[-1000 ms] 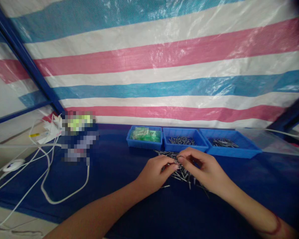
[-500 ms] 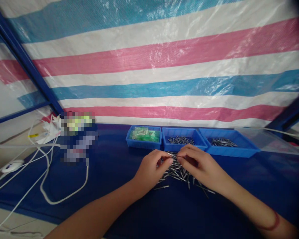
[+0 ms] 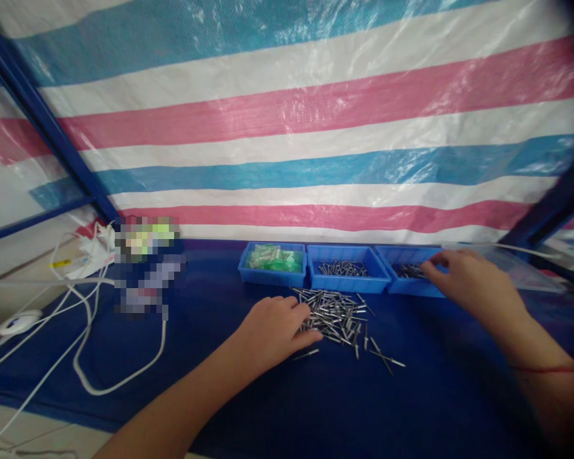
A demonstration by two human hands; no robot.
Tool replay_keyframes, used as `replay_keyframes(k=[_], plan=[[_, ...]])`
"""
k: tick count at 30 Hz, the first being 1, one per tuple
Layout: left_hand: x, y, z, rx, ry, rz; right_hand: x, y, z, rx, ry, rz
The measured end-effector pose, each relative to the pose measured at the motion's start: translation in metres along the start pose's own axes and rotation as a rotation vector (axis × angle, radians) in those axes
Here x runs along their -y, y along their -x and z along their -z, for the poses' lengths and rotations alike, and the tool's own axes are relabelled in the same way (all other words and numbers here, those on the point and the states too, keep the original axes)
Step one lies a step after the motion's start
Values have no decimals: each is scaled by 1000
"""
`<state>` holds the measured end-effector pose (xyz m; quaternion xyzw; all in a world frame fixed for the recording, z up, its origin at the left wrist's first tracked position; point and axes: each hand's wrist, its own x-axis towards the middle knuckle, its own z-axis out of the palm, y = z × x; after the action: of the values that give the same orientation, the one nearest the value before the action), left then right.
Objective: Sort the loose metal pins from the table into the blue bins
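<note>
A loose pile of small metal pins (image 3: pixel 337 315) lies on the dark blue table cover (image 3: pixel 277 395). My left hand (image 3: pixel 272 328) rests at the pile's left edge, fingers curled in against the pins; what they hold is hidden. My right hand (image 3: pixel 469 280) reaches over the right blue tray (image 3: pixel 414 287), which holds dark metal pins. Its fingertips point left, close together and smeared by motion. The middle blue tray (image 3: pixel 347 280) also holds pins, and the left blue tray (image 3: pixel 272 275) holds green parts.
White cables (image 3: pixel 90 357) loop across the left of the table beside a blurred-out object (image 3: pixel 146 271). A striped tarp (image 3: pixel 316 127) hangs behind the trays. A clear plastic sheet (image 3: pixel 530 271) lies right of the trays. Stray pins (image 3: pixel 385 360) lie below the pile.
My hands were pinched together over the pile. Now my right hand has swung right to the right tray, and my left hand has dropped to the pile's left edge.
</note>
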<state>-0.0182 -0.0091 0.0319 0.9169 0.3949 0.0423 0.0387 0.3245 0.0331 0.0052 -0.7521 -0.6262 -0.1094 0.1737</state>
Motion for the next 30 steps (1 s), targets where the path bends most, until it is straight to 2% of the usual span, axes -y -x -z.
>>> replay_keyframes(k=[2, 3, 4, 6, 7, 8, 10, 13, 17, 20, 25, 30], plan=[[4, 6, 9, 65, 57, 59, 10, 4, 10, -28, -53, 42], [6, 9, 13, 94, 90, 83, 18, 7, 17, 19, -114, 78], [7, 13, 18, 130, 116, 100, 26, 12, 24, 118, -204, 136], [8, 19, 25, 179, 156, 116, 44, 24, 37, 411, -407, 316], [8, 22, 27, 215, 168, 132, 53, 32, 42, 542, -457, 358], [8, 24, 29, 244, 167, 156, 60, 40, 45, 630, -472, 382], [7, 25, 27, 299, 157, 188, 72, 55, 46, 682, -435, 378], [8, 22, 18, 314, 143, 175, 82, 68, 39, 702, -348, 372], [12, 16, 0, 226, 166, 89, 89, 68, 25, 698, -318, 433], [12, 12, -9, 171, 175, 30, 92, 65, 17, 637, -304, 496], [5, 5, -16, 81, 172, 7, 93, 62, 14, 512, -311, 625], [1, -2, -16, 74, 144, -16, 93, 58, 15, 458, -315, 597]])
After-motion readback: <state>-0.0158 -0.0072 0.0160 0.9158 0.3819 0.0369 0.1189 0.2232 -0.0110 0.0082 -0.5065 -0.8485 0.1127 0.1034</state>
